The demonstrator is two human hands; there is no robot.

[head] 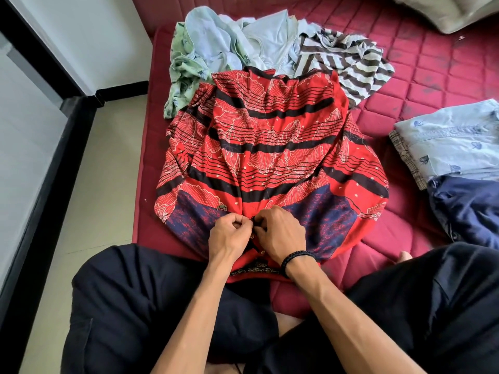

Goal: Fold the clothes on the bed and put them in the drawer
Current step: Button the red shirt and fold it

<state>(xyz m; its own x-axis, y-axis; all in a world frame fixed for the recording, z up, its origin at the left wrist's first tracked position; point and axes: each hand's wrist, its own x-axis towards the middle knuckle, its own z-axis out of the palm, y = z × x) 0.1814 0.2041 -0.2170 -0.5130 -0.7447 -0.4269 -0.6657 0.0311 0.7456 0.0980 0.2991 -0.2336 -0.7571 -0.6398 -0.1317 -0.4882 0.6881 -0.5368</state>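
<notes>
Both hands' fingers, left [229,234] and right [280,233], pinch red black-banded shirt [270,147] placket, seemingly at button.

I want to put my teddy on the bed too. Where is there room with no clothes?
Bare mattress shows at the far right, between the striped shirt and the folded stack, and below the red shirt near the right knee. The middle is crowded: both hands, left hand and right hand, grip the red shirt, and a heap lies behind it.
</notes>
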